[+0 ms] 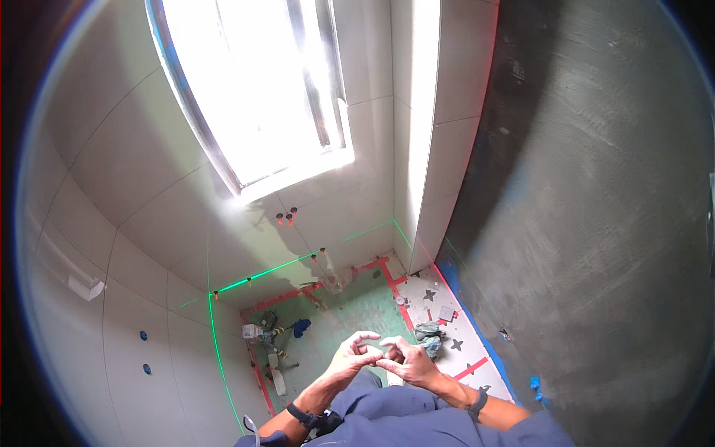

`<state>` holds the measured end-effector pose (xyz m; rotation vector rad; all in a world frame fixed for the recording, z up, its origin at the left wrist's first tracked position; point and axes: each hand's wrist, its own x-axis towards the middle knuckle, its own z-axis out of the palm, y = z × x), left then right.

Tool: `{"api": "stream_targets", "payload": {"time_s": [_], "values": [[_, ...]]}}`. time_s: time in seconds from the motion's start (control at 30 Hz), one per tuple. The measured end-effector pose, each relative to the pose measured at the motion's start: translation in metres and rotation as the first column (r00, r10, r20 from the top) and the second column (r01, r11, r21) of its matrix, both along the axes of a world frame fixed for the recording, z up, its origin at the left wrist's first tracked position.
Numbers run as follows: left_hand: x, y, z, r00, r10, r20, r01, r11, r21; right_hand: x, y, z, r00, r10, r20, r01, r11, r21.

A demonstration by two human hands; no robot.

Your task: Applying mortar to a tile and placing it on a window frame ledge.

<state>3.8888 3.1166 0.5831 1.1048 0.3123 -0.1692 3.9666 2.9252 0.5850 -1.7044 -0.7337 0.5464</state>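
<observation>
Curling fingers and thumbs toward each other, the left hand point(350, 361) and the right hand point(410, 363) are facing one another above the person's blue garment point(417, 419), their tips nearly meeting; the view is not revealing whether something small is being pinched there, so I am unable to say. Just beyond the right hand, and nearest to it, 1 crumpled grey cloth point(430, 337) is lying on the floor point(474, 350), near 1 grey square block point(447, 313). Toward the left, 1 white box point(252, 332) is bearing markings too small for reading. Near it, 1 bunched blue item point(302, 328) is resting on the green floor section point(350, 316). Green laser lines point(270, 272) are crossing the tiled walls point(134, 164).
</observation>
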Motion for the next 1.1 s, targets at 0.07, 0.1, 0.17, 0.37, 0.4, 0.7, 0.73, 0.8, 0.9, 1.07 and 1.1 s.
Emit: {"api": "stream_targets", "payload": {"time_s": [0.07,0.1,0.17,0.37,0.4,0.7,0.73,0.8,0.9,1.07,1.1], "values": [[0.028,0.016,0.008,1.000,0.011,0.015,-0.011,1.000,0.020,0.036,0.021,0.004,0.994,0.057,0.096,-0.062,0.997,0.052],[0.043,0.026,0.007,1.000,0.012,0.002,-0.012,1.000,0.012,0.052,0.032,-0.002,0.982,0.057,0.178,-0.068,0.996,0.052],[0.071,0.043,-0.002,0.997,0.048,-0.064,-0.054,0.994,-0.092,0.083,0.055,-0.006,0.976,0.034,0.215,-0.061,0.991,0.120],[0.160,0.113,-0.036,0.994,0.026,-0.111,-0.055,0.962,-0.268,0.166,0.122,-0.028,0.989,-0.137,0.059,0.131,0.987,0.094],[0.178,0.126,-0.041,0.995,0.035,-0.097,-0.060,0.963,-0.263,0.181,0.138,-0.030,0.985,-0.170,-0.011,0.170,0.979,0.110],[0.367,0.288,-0.017,0.988,-0.103,0.116,0.075,0.971,0.225,0.341,0.300,-0.028,0.929,-0.361,-0.085,0.365,0.930,0.036],[0.382,0.297,-0.015,0.984,-0.081,0.159,0.055,0.985,0.162,0.354,0.310,-0.022,0.926,-0.368,-0.082,0.371,0.928,0.036],[0.417,0.320,-0.005,0.967,-0.114,0.228,0.018,0.923,0.385,0.389,0.333,-0.011,0.925,-0.377,-0.048,0.379,0.924,0.049],[0.465,0.350,0.000,0.885,-0.128,0.447,-0.289,0.602,0.744,0.438,0.351,0.013,0.888,-0.349,0.299,0.356,0.934,0.032],[0.556,0.389,-0.052,0.865,0.015,0.501,-0.475,0.340,0.811,0.533,0.365,0.099,0.394,0.045,0.918,0.200,0.971,-0.134],[0.575,0.393,-0.062,0.895,-0.009,0.445,-0.430,0.243,0.869,0.544,0.375,0.123,0.288,0.138,0.948,0.159,0.969,-0.189]]}}
